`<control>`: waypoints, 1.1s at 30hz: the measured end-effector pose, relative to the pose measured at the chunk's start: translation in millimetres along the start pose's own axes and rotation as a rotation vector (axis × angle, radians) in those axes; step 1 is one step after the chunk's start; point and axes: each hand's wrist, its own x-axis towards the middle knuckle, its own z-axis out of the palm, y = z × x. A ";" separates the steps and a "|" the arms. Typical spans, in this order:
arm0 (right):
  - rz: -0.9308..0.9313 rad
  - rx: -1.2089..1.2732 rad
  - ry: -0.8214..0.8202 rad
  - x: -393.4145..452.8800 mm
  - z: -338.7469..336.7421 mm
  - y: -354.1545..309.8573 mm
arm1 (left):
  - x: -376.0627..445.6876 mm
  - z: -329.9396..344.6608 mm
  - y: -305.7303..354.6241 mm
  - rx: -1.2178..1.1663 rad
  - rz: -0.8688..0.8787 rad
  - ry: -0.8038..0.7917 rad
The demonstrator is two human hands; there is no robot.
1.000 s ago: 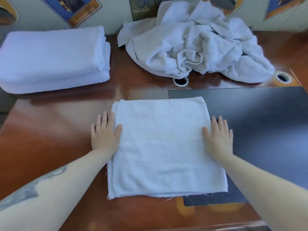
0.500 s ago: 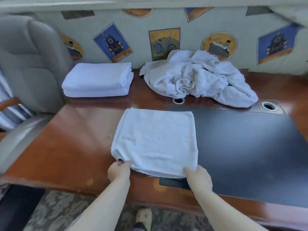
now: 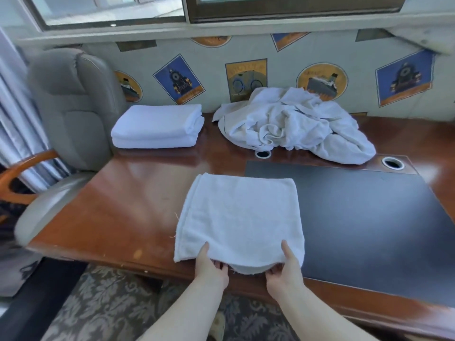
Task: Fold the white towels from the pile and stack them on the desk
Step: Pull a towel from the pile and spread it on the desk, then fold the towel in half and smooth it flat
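While gripped, folded towel (image 3: 240, 217) near-square.

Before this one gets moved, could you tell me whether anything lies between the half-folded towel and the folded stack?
Nothing visible does. Both hands, left hand and right hand, hold the near edge of the towel, and only bare desk lies between it and the folded stack.

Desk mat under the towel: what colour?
Plain dark grey-black desk mat, no pattern; the head view shows it.
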 end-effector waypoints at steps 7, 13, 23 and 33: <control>-0.050 -0.011 0.046 0.6 2.6 9.3 | 2.9 -0.8 1.8 -0.032 -0.007 -0.080; -0.083 0.050 0.069 -11.1 -1.8 5.0 | -4.2 1.8 -7.9 -0.137 -0.014 -0.174; 0.111 0.178 -0.017 -19.6 19.2 -45.2 | -13.9 30.2 7.5 -0.182 -0.097 -0.171; 0.190 0.039 0.073 -2.4 120.1 -88.5 | -14.9 131.5 76.3 -0.024 -0.151 -0.097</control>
